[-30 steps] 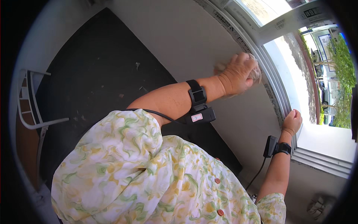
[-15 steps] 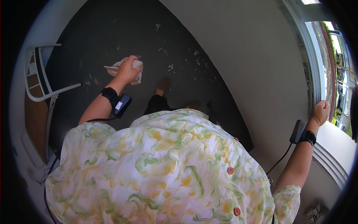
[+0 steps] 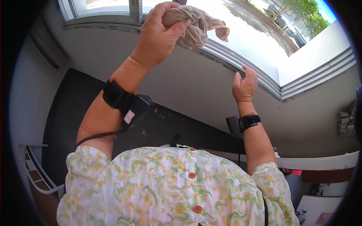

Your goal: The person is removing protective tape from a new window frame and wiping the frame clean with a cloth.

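My left hand is raised at the window, its fingers and thumb closed round a crumpled beige cloth. One corner of the cloth hangs free to the right, in front of the bright opening. Lower and to the right, my right hand is at the inner edge of the white window frame, thumb and fingers apart and nothing in it. Whether its fingertips touch the frame, I cannot tell. Each wrist carries a black strap with a small box.
Below the sill runs a pale wall down to a dark floor with white scraps. At the lower left stands a white metal frame. A white-topped ledge is at the right. Trees show outside.
My body has turned toward the window. My left hand has risen from above the floor to the window with the cloth. My right hand, closed at the frame before, has its fingers apart.
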Demonstrator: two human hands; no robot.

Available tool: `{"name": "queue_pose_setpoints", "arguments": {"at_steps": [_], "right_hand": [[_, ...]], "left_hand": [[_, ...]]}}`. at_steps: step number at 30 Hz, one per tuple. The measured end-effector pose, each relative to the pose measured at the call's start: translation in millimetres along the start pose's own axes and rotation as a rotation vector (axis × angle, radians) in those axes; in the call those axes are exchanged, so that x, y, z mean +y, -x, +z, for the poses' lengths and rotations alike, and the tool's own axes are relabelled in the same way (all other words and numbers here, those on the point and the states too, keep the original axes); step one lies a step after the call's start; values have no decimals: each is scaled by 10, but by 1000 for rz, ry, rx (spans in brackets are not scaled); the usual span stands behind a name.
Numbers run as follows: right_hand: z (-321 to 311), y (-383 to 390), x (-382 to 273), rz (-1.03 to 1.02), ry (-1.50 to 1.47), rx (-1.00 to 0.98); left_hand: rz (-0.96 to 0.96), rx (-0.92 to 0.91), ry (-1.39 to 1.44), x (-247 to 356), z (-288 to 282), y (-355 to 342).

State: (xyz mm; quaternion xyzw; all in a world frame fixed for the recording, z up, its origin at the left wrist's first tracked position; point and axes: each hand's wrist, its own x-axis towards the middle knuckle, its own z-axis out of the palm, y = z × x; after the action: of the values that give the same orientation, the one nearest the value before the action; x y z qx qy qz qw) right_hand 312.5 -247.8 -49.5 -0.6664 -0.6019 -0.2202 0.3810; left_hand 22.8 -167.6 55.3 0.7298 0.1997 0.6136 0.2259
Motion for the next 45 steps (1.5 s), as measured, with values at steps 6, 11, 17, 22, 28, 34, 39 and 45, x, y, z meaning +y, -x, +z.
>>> {"name": "queue_pose_setpoints", "arguments": {"at_steps": [6,11,17,22,28,34,39,45], "right_hand": [[-196,418,64,88,-128,-33],[-328,747,-60,240,-281,-124],[-747,1190,-260,226,-422,-522],[-1314,1869,-356,376,-234,-833],[-2268,3430,-871,1166,-54,-889],[-2818,5695,-1813,1576,-137,-810],[-2816,6142,-2309,1767,-132,-791],[-2804,6469,-2100,1696,-201,-781]], "left_hand": [[108,30,-228,-420,1136,-176],[-121,-502,-796,-718,1435,267],[-325,-696,-703,-573,1277,17],[-279,-703,-704,-696,1327,93],[-176,-611,-682,-930,1353,198],[208,-357,-392,-1175,1207,387],[155,-447,-148,-823,652,1461],[-187,-842,-138,-274,-180,2995]]}}
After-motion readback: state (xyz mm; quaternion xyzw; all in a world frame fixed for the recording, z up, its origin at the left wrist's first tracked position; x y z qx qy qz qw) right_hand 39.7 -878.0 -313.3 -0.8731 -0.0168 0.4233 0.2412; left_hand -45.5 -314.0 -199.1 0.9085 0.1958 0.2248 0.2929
